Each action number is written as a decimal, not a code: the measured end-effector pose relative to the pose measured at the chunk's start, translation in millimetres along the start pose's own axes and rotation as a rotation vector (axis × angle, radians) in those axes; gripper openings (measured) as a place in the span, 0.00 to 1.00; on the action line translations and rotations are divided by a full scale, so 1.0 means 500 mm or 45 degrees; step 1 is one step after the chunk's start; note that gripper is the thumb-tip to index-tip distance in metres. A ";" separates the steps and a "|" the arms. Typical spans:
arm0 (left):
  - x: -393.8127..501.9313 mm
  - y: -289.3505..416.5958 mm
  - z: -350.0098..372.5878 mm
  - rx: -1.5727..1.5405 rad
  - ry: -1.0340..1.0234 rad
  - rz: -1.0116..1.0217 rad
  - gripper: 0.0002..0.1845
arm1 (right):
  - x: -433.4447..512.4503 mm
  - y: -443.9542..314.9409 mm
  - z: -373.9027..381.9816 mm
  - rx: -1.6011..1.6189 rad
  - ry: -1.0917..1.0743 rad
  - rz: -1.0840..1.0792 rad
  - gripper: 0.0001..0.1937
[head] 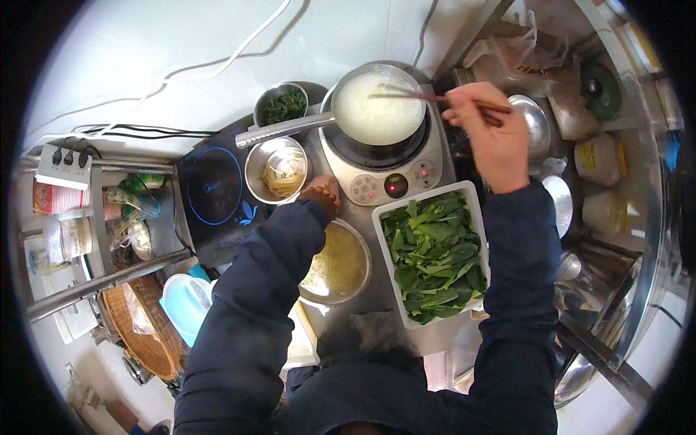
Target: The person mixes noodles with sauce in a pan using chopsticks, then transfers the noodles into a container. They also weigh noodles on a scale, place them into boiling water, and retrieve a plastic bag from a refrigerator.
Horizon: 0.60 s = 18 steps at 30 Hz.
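My right hand [492,133] grips a pair of dark chopsticks [435,98], their tips in the pale, milky liquid of a metal saucepan [379,109]. The pan sits on a portable induction cooker [367,187], its handle pointing left. My left hand [325,194] rests just right of a small steel bowl [255,179] holding light strips; a beaded band circles that wrist, and whether the fingers hold anything cannot be told. Below it is a larger steel bowl [367,266] of yellowish liquid, partly under my left sleeve. A white tray [485,234] holds cut leafy greens [435,255].
A bowl of dark chopped greens [283,106] stands behind the pan handle. At left lie a black induction cooktop [215,187] and a metal rail [119,280], with a power strip [64,166] beyond. Metal shelving [641,228] with bowls and packages borders the right side.
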State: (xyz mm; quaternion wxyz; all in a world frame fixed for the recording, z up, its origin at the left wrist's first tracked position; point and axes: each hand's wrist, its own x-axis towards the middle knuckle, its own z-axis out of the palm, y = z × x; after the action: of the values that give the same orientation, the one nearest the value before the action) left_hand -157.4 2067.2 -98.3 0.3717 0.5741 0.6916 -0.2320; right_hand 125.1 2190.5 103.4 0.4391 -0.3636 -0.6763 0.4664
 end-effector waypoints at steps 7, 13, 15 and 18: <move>-0.080 -0.015 -0.037 -0.024 0.371 0.202 0.12 | -0.032 0.015 -0.006 -0.235 0.125 0.052 0.09; -0.085 0.038 -0.272 0.185 0.813 0.427 0.19 | -0.082 0.071 0.032 -0.264 -0.001 0.064 0.09; -0.115 0.064 -0.291 0.153 0.855 0.450 0.20 | -0.102 0.107 0.056 0.005 0.097 0.069 0.09; -0.185 0.084 -0.280 0.005 0.993 0.529 0.20 | -0.199 0.118 0.059 -0.101 0.021 0.148 0.18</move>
State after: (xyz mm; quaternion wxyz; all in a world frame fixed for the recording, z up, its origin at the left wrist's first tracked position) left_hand -145.6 2124.2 64.8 0.1206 0.7464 0.6496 0.0802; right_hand 137.2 2109.1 16.8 0.4022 -0.4231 -0.6684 0.4611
